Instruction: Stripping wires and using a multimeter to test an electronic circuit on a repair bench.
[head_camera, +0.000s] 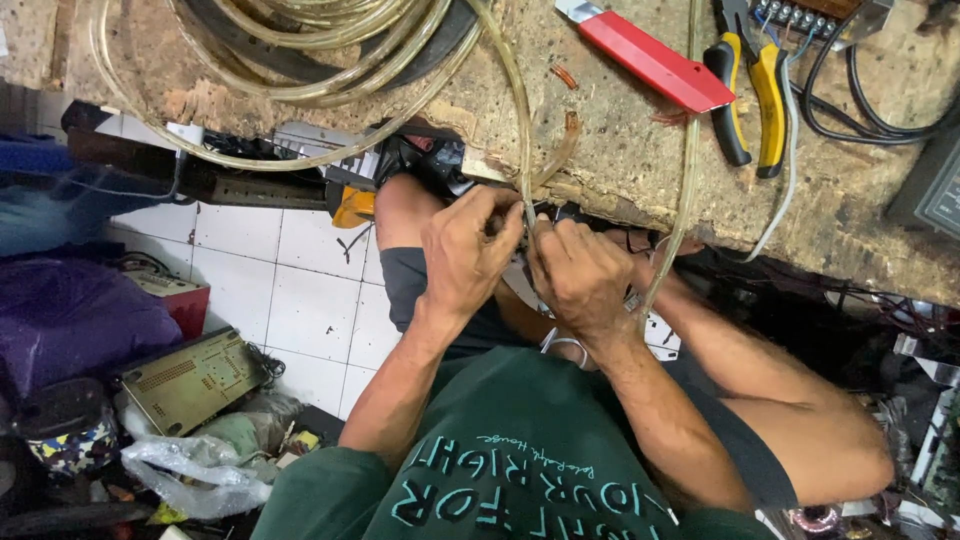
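Both hands work at the edge of a worn workbench (640, 170): the left hand (465, 255) and right hand (580, 275) pinch a clear cable (517, 110) between closed fingertips, knuckles nearly touching. The cable runs up from the fingers to a coil (300, 60) on the bench. A red utility knife (650, 58) and yellow-handled pliers (748, 90) lie well apart.

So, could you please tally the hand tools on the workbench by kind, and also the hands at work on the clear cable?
Red utility knife: 1
Yellow-and-black pliers: 1
Hands on the clear cable: 2, the left hand and the right hand
Total: 4
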